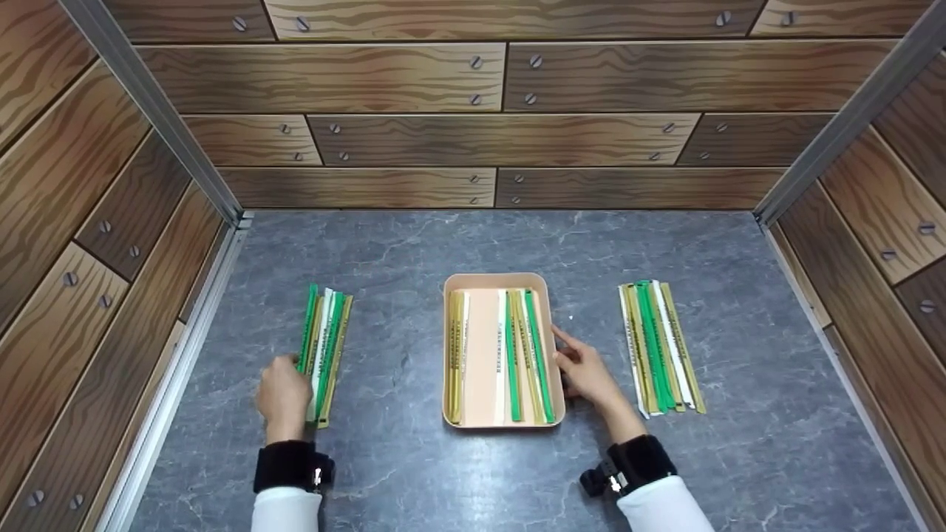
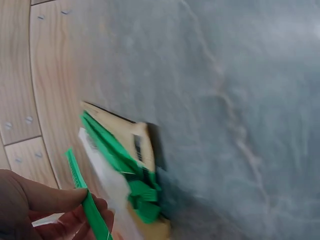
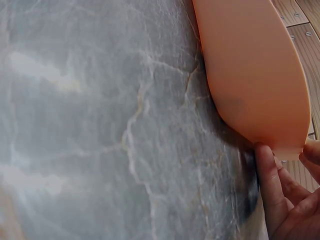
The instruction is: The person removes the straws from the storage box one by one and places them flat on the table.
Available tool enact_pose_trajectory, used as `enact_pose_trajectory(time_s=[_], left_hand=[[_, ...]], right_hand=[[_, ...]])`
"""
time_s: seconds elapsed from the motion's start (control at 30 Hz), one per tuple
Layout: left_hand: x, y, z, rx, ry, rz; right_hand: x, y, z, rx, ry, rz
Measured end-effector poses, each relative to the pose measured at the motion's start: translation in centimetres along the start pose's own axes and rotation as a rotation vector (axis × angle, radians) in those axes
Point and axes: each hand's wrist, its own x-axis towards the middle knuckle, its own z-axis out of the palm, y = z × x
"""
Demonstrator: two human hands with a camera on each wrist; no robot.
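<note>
On the left, my left hand (image 1: 284,391) pinches a long, thin green wrapped stick (image 2: 74,167) between thumb and fingers. The stick lies along the left side of a bundle (image 1: 332,355) of green, white and gold wrapped sticks. In the left wrist view the bundle's ends look blurred, just beyond the held stick. A peach-coloured tray (image 1: 482,355) in the middle holds gold and white sticks on its left, and white, green and gold ones on its right. Against the tray's right outer wall rest the extended fingers of my right hand (image 1: 587,375); it holds no stick.
A second bundle (image 1: 660,347) of gold, green and white wrapped sticks lies right of the tray, past my right hand. Wood-patterned walls (image 1: 495,140) enclose the grey marbled tabletop (image 1: 399,244) at the back and both sides.
</note>
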Motion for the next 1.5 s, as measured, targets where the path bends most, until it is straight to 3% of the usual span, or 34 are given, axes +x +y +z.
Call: enact_pose_trajectory(time_s=[0.43,0.6,0.77,0.97,1.07,1.23,1.5], left_hand=[[0.2,-0.4,0.4,0.052,-0.011,-0.017],[-0.4,0.7,0.6,0.049,0.046,0.026],[-1.7,3.4,1.6,-0.026,0.123,0.191],[-4.2,7.5,4.4,-0.086,0.131,0.476],[-5.6,9.7,6.2,-0.127,0.098,0.577],[-7.9,13.3,8.5,-0.128,-0.006,0.668],[-9.3,17.1,11.2,-0.041,-0.166,0.667]], right_hand=[[0.2,0.4,-0.1,0.01,-0.004,-0.007],[0.2,0.4,-0.1,0.004,0.001,0.0],[0.2,0.4,-0.1,0.006,-0.008,0.006],[0.2,0.4,-0.1,0.006,-0.011,0.014],[0.3,0.4,0.0,-0.003,-0.004,0.008],[0.3,0.5,0.0,-0.018,0.007,0.001],[0.3,0.6,0.1,-0.02,0.004,0.004]])
